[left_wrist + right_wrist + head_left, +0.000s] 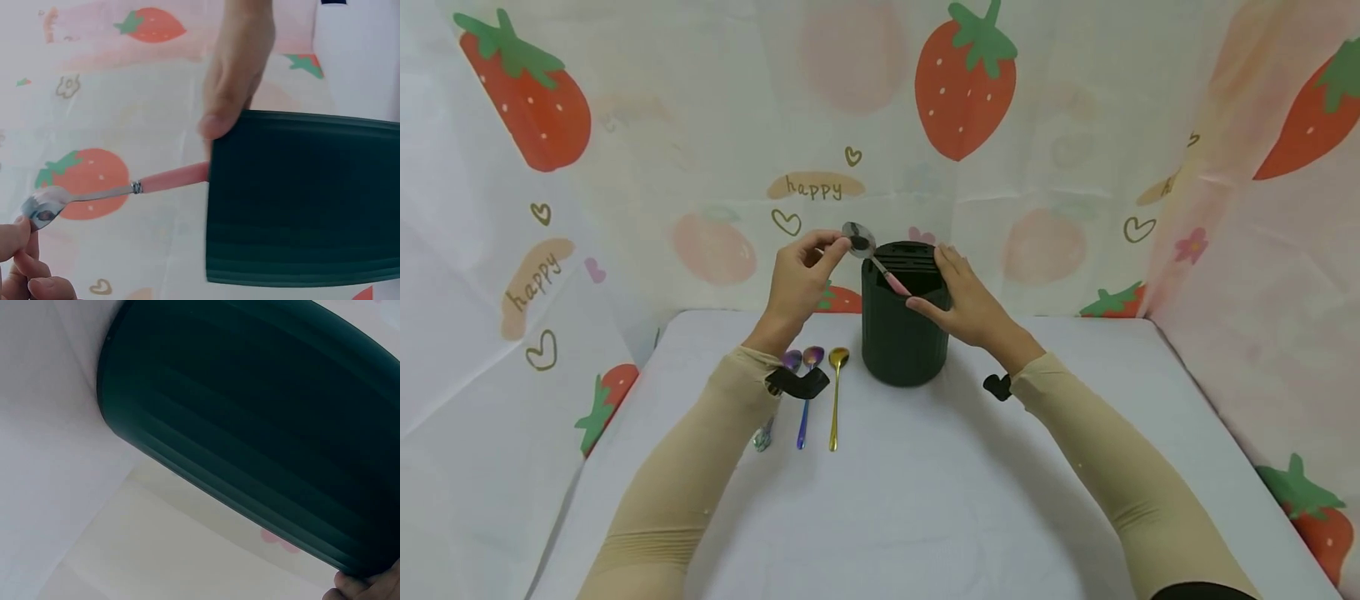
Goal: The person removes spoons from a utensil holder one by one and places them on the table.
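By its bowl, my left hand (799, 282) pinches a spoon (898, 285) with a silver bowl and a pink handle. The spoon slants down, its handle end at the opening of a dark green utensil holder (904, 346). In the left wrist view, the tip of the pink handle (174, 178) passes behind the holder's rim. My right hand (973, 310) grips the holder's upper right side, thumb at the front rim and fingers toward the back. The holder stands upright on the table and has a slotted section at the back of its top.
Left of the holder lie a gold spoon (834, 408), a blue-purple spoon (802, 425) and another spoon (763, 437) partly hidden by the left wrist strap. A white cloth covers the table (895, 500). Strawberry-printed sheets (715, 150) hang behind and at the sides.
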Demonstrator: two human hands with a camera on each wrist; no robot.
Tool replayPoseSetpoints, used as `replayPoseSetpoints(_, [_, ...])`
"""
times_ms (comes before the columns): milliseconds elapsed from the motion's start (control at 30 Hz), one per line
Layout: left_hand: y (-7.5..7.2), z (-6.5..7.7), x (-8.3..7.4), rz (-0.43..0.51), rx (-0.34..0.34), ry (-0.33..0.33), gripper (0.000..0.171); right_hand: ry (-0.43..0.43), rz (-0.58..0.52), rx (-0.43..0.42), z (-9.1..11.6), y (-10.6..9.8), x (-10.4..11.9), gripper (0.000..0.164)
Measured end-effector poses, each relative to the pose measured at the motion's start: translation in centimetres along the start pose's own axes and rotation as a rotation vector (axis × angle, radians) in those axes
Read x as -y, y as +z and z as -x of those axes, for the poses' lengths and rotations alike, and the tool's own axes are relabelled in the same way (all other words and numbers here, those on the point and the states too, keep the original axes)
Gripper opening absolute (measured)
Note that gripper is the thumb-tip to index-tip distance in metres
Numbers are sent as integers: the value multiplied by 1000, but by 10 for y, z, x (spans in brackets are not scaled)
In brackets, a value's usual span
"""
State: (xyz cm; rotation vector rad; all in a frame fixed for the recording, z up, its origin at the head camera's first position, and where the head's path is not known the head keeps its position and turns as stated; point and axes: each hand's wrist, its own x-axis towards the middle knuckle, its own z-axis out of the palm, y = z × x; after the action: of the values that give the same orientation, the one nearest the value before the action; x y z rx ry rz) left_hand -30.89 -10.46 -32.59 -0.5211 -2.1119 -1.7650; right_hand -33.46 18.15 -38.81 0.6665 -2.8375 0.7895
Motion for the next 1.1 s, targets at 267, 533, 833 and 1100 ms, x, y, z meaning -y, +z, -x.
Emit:
replayPoseSetpoints(267, [-17,0,-12,29,-42,14,29,-5,-2,1,1,1,1,114])
replayPoseSetpoints(533, [-29,-4,-22,62,-62,17,32,-11,-4,-6,2,0,1,110])
replayPoseSetpoints(833, [-43,-1,-25,53,-55,20,27,-8,-9,-7,0,1,1,111])
replayPoseSetpoints(1100, [-60,4,-12,4,-22,-54,25,-17,-5,-17,-1,2,-2,109])
